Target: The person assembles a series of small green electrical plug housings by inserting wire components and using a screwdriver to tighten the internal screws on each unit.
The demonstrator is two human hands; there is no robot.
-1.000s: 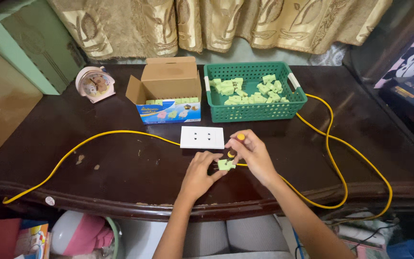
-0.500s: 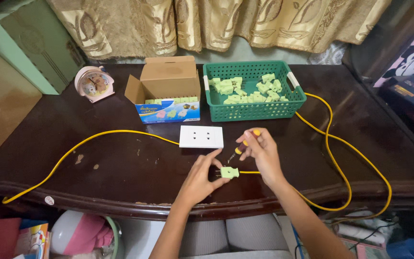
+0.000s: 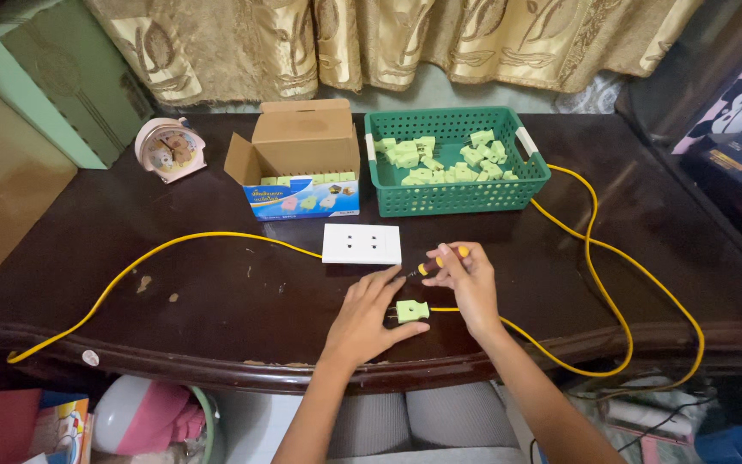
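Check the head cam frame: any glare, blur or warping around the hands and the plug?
Head view: sharp overall, no motion blur on the left hand, right hand or green plug. Soft sheen on the dark table, no blown-out glare. Wide-angle bowing shows along the table's front edge. Under-table area is dim.

The screwdriver (image 3: 440, 260) shows only a yellow handle end and a dark tip; the right hand (image 3: 467, 283) covers its middle. The plug's (image 3: 411, 310) prongs are too small to make out. Both forearms run off the bottom edge. The yellow cable (image 3: 599, 258) dips behind the table (image 3: 216, 292) edge.
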